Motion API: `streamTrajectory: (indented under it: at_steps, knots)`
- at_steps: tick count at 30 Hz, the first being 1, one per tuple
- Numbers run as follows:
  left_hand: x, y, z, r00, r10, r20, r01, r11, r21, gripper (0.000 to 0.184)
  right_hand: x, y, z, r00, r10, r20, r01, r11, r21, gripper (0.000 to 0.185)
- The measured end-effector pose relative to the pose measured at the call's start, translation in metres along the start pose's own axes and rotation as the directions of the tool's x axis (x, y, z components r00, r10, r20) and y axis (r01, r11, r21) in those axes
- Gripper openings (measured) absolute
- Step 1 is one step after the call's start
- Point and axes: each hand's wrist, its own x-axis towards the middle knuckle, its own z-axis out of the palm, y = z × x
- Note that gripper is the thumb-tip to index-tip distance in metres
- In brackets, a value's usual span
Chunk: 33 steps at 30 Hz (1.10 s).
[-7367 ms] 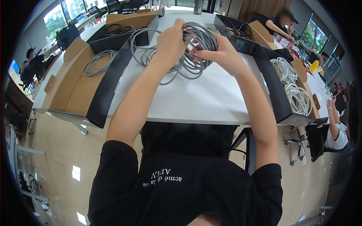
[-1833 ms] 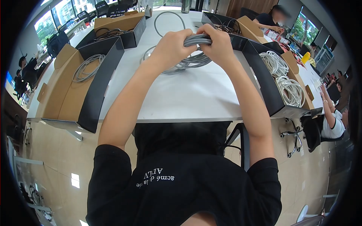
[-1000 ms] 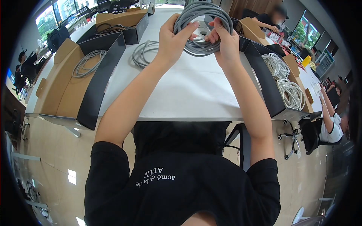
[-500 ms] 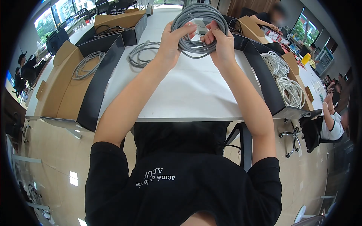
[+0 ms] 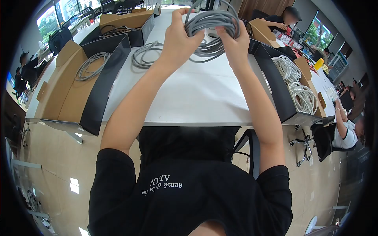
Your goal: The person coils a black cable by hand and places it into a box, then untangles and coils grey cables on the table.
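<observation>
A coiled grey cable (image 5: 210,24) is held up over the far part of the white table (image 5: 189,98). My left hand (image 5: 178,39) grips the coil's left side, thumb in front and fingers behind the loops. My right hand (image 5: 236,45) closes on its right side, with the thumb pressed over the strands. Some loops rise above the hands to the top edge of the view, and others hang below. Left of the coil, another grey cable (image 5: 147,55) lies loosely looped on the table, partly hidden by my left forearm.
An open box (image 5: 65,88) at left holds one grey cable coil. Behind it, another box (image 5: 136,33) contains dark cables. At right, a box (image 5: 275,86) holds white cable coils (image 5: 303,96). A person (image 5: 277,23) sits at the back right; another (image 5: 346,129) sits at the right.
The coil has tilted and its loops have spread, some up and some down. My left hand has come over its left side; my right hand has shifted slightly outward.
</observation>
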Motion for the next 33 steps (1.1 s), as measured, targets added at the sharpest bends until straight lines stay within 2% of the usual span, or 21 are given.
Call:
streamTrajectory:
  at_steps: [1, 2, 5, 6, 9, 10, 13, 16, 18, 21, 24, 27, 28, 31, 32, 33]
  knots:
    - [0.0, 0.006, -0.003, 1.0, 0.014, 0.015, -0.015, 0.998, 0.064, 0.052, 0.0, 0.001, 0.0, 0.984, -0.176, -0.014, 0.17, 0.968, -0.183, 0.033]
    - [0.0, 0.009, -0.005, 0.999, 0.028, 0.029, -0.031, 0.991, 0.129, 0.054, 0.0, -0.001, -0.002, 0.953, -0.302, 0.032, 0.294, 0.891, -0.345, 0.049]
    - [-0.002, 0.0, -0.002, 0.963, 0.198, 0.183, -0.256, 0.884, 0.392, 0.064, 0.001, -0.01, 0.0, 0.734, -0.634, 0.243, 0.651, 0.556, -0.516, 0.059]
    - [-0.006, -0.002, 0.0, 0.949, 0.19, 0.252, -0.283, 0.865, 0.415, 0.067, -0.001, -0.008, 0.001, 0.728, -0.597, 0.335, 0.675, 0.543, -0.499, 0.066]
    - [-0.007, -0.002, 0.001, 0.954, 0.062, 0.293, -0.223, 0.799, 0.559, 0.069, -0.005, -0.008, -0.001, 0.733, -0.512, 0.448, 0.681, 0.535, -0.501, 0.066]
    - [-0.007, -0.001, 0.002, 0.951, 0.056, 0.303, -0.228, 0.79, 0.569, 0.07, -0.005, -0.008, 0.0, 0.714, -0.538, 0.448, 0.697, 0.489, -0.524, 0.068]
    - [-0.007, 0.001, 0.002, 0.947, 0.043, 0.319, -0.229, 0.786, 0.573, 0.076, -0.008, -0.012, -0.002, 0.768, -0.438, 0.466, 0.64, 0.498, -0.586, 0.052]
    - [-0.007, -0.004, 0.005, 0.95, 0.053, 0.308, -0.212, 0.834, 0.509, 0.087, -0.007, 0.004, -0.005, 0.735, -0.466, 0.493, 0.678, 0.483, -0.554, 0.033]
    - [-0.006, -0.01, 0.004, 0.953, 0.079, 0.294, -0.21, 0.869, 0.448, 0.094, -0.009, 0.009, -0.002, 0.802, -0.422, 0.423, 0.597, 0.598, -0.535, 0.025]
    - [-0.002, -0.003, 0.002, 0.964, -0.086, 0.251, 0.0, 0.946, 0.323, 0.095, -0.007, 0.01, -0.001, 0.87, -0.363, 0.333, 0.489, 0.713, -0.502, 0.02]
    - [-0.002, -0.008, 0.002, 0.983, -0.079, 0.165, 0.06, 0.991, 0.117, 0.082, -0.002, 0.009, -0.006, 0.935, -0.284, 0.214, 0.353, 0.808, -0.472, 0.015]
    - [0.007, -0.011, -0.003, 0.952, -0.155, 0.265, 0.165, 0.986, -0.014, 0.056, 0.002, 0.006, -0.01, 0.995, -0.081, 0.051, 0.094, 0.933, -0.349, 0.012]
    - [0.007, -0.012, -0.002, 0.943, -0.161, 0.29, 0.192, 0.978, -0.081, 0.039, 0.004, 0.01, -0.01, 1.0, 0.0, 0.008, 0.002, 0.967, -0.253, 0.011]
    - [0.003, -0.011, 0.002, 0.936, -0.218, 0.278, 0.303, 0.901, -0.312, 0.029, 0.003, 0.017, -0.008, 0.99, 0.137, 0.017, -0.136, 0.987, -0.087, 0.012]
    - [0.002, -0.009, 0.001, 0.947, -0.2, 0.251, 0.258, 0.939, -0.225, 0.026, 0.002, 0.017, -0.009, 0.986, 0.16, 0.054, -0.153, 0.982, -0.113, 0.013]
    - [0.002, -0.005, 0.0, 0.957, -0.18, 0.227, 0.213, 0.968, -0.135, 0.023, 0.001, 0.016, -0.007, 0.995, 0.088, 0.041, -0.083, 0.992, -0.097, 0.015]
